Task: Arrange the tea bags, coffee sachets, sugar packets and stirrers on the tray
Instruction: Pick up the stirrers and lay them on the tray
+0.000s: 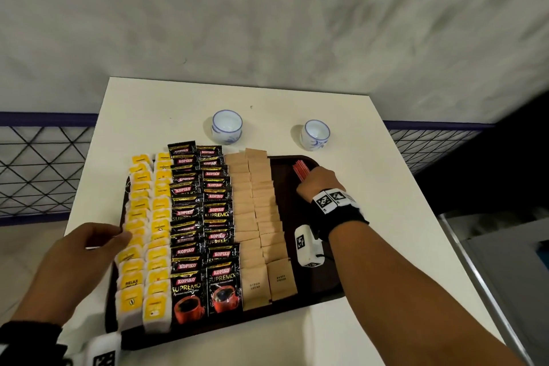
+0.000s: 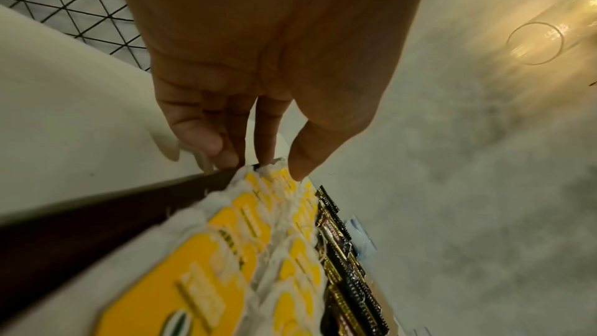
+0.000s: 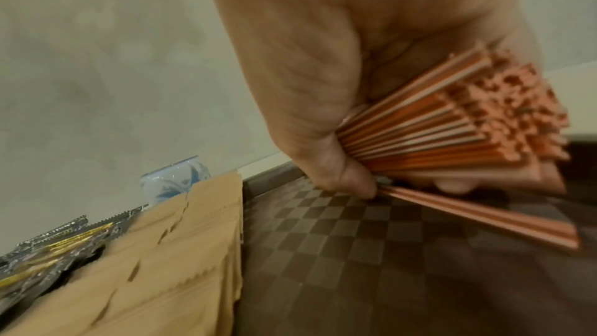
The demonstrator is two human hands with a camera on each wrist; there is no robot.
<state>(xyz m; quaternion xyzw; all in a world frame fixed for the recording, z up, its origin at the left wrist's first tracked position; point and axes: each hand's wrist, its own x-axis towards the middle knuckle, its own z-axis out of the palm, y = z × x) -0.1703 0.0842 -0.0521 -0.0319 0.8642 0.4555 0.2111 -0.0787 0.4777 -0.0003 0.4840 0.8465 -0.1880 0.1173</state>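
A dark brown tray point(image 1: 312, 282) on the white table carries two rows each of yellow tea bags point(image 1: 139, 235), black coffee sachets point(image 1: 205, 217) and tan sugar packets point(image 1: 255, 217). My right hand point(image 1: 315, 184) grips a bundle of red stirrers point(image 1: 300, 169) over the tray's bare right strip; in the right wrist view the stirrers point(image 3: 458, 121) fan out from my fist above the checkered tray floor point(image 3: 355, 252). My left hand point(image 1: 89, 249) hovers at the tray's left edge, fingers straight, its fingertips point(image 2: 226, 152) touching the outer tea bag row point(image 2: 258, 213).
Two small white-and-blue cups point(image 1: 227, 126) point(image 1: 315, 134) stand on the table point(image 1: 166, 110) behind the tray. A wire mesh fence point(image 1: 38, 163) runs along the left and right sides. The table's right edge lies close to the tray.
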